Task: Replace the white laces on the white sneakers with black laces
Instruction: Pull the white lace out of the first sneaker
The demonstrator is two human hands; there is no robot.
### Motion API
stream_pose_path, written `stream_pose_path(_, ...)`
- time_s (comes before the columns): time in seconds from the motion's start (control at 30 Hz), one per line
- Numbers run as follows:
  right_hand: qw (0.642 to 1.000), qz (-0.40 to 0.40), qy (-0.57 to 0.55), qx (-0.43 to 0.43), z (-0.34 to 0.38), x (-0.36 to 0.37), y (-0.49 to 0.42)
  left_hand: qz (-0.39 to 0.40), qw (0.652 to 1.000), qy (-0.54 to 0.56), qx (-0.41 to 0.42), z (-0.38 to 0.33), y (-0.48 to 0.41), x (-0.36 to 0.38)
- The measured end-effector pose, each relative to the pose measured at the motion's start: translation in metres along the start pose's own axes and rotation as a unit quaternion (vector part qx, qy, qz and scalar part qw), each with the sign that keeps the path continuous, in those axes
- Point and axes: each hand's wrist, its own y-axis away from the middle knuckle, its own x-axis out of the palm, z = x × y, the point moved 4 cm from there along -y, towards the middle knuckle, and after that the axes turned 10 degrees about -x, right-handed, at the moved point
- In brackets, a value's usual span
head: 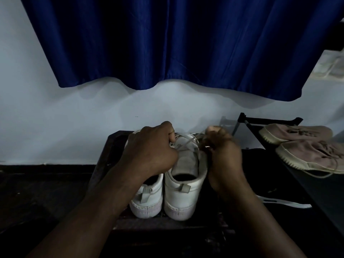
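1. Our left hand (152, 146) curls over the front of the pair, fingers and thumb gripping the right sneaker (184, 183) by its eyelet row. Our right hand (222, 153) is smeared by motion, yet it seems to pinch the white lace (188, 139) just beside that row.
2. Both sneakers stand close side by side, heels toward us, in the middle of the dark stand (104, 159). The left sneaker (147, 194) lies half under our wrist.
3. We judge the step to be unlacing: the lace lies slack across the tongue and is not yet out.
4. The next move calls for drawing it free eyelet by eyelet while our left hand steadies the shoe. We see no black laces.
5. The uppers look smooth and leather-like, with thick rubbery soles, flat fabric heel tabs and a flat woven lace.
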Motion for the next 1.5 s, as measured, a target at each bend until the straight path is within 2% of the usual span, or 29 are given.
stream_pose_path(0.07,0.984,-0.019,-0.176,0.026,0.004,-0.006,-0.006,-0.001,1.0,-0.004,0.002,-0.001,0.0,0.001)
stream_pose_path(0.17,0.969,0.035,-0.243,0.002,0.008,-0.004,-0.006,-0.002,1.0,-0.004,0.005,0.0,0.0,0.001)
stream_pose_path(0.3,0.988,0.105,-0.1,-0.06,0.011,0.006,0.001,-0.002,1.0,-0.002,0.006,0.001,-0.001,0.001)
stream_pose_path(0.4,0.974,0.14,0.084,-0.159,0.016,0.005,0.004,-0.006,1.0,-0.009,0.005,0.002,-0.002,0.003)
stream_pose_path(0.43,0.947,0.15,0.185,-0.218,0.014,0.003,0.003,-0.007,1.0,-0.009,0.005,0.002,-0.003,0.004)
stream_pose_path(0.47,0.903,0.167,0.285,-0.274,0.012,0.004,0.004,-0.01,1.0,-0.009,0.006,0.003,-0.003,0.004)
stream_pose_path(0.53,0.798,0.204,0.456,-0.337,0.009,0.01,0.007,-0.014,1.0,-0.004,0.009,0.003,-0.003,0.005)
stream_pose_path(0.57,0.75,0.218,0.523,-0.34,0.008,0.013,0.009,-0.014,1.0,-0.001,0.009,0.003,-0.003,0.005)
stream_pose_path(0.63,0.68,0.229,0.627,-0.303,0.006,0.017,0.011,-0.011,1.0,0.001,0.009,0.002,-0.002,0.005)
stream_pose_path(0.7,0.635,0.237,0.686,-0.265,0.009,0.021,0.017,-0.008,1.0,-0.002,0.012,0.001,-0.002,0.005)
stream_pose_path(0.77,0.622,0.244,0.699,-0.253,0.011,0.022,0.019,-0.009,1.0,-0.001,0.015,0.001,-0.002,0.005)
stream_pose_path(0.8,0.63,0.245,0.69,-0.257,0.012,0.022,0.018,-0.011,1.0,-0.001,0.015,0.001,-0.002,0.005)
stream_pose_path(0.83,0.659,0.238,0.66,-0.27,0.01,0.021,0.016,-0.012,1.0,-0.002,0.014,0.002,-0.002,0.005)
stream_pose_path(0.87,0.717,0.221,0.6,-0.277,0.009,0.02,0.014,-0.014,1.0,-0.004,0.014,0.002,-0.003,0.005)
stream_pose_path(0.93,0.889,0.151,0.388,-0.193,0.004,0.012,0.009,-0.017,1.0,-0.005,0.013,0.002,-0.003,0.004)
stream_pose_path(0.97,0.954,0.096,0.254,-0.125,0.003,0.007,0.005,-0.015,1.0,-0.003,0.013,0.002,-0.003,0.004)
stream_pose_path(1.0,0.991,0.045,0.112,-0.065,0.003,0.001,0.002,-0.012,1.0,-0.003,0.013,0.002,-0.003,0.004)
stream_pose_path(1.03,0.999,0.017,-0.033,-0.021,0.005,-0.002,0.0,-0.01,1.0,-0.003,0.013,0.001,-0.003,0.004)
stream_pose_path(1.1,0.966,0.005,-0.258,0.015,0.015,-0.006,-0.003,-0.006,1.0,-0.004,0.015,0.001,-0.003,0.003)
stream_pose_path(1.13,0.953,0.011,-0.304,0.019,0.019,-0.006,-0.003,-0.005,1.0,-0.005,0.015,0.001,-0.003,0.004)
stream_pose_path(1.17,0.955,0.018,-0.294,0.016,0.02,-0.005,-0.004,-0.004,1.0,-0.006,0.014,0.001,-0.003,0.004)
stream_pose_path(1.2,0.973,0.031,-0.229,-0.006,0.019,-0.004,-0.004,-0.005,1.0,-0.006,0.012,0.001,-0.003,0.004)
stream_pose_path(1.23,0.992,0.049,-0.105,-0.053,0.017,-0.004,-0.004,-0.006,1.0,-0.007,0.01,0.001,-0.003,0.004)
stream_pose_path(1.27,0.987,0.066,0.061,-0.132,0.017,-0.005,-0.005,-0.008,1.0,-0.007,0.008,0.001,-0.003,0.004)
stream_pose_path(1.3,0.946,0.093,0.218,-0.224,0.017,-0.003,-0.005,-0.008,1.0,-0.008,0.007,0.001,-0.003,0.003)
stream_pose_path(1.37,0.825,0.172,0.415,-0.342,0.013,0.008,0.002,-0.004,1.0,-0.008,0.006,0.001,-0.003,0.003)
stream_pose_path(1.43,0.747,0.217,0.52,-0.354,0.007,0.017,0.009,-0.006,1.0,-0.012,0.006,0.001,-0.003,0.004)
stream_pose_path(1.5,0.702,0.238,0.588,-0.324,0.005,0.022,0.014,-0.009,1.0,-0.012,0.004,0.001,-0.002,0.004)
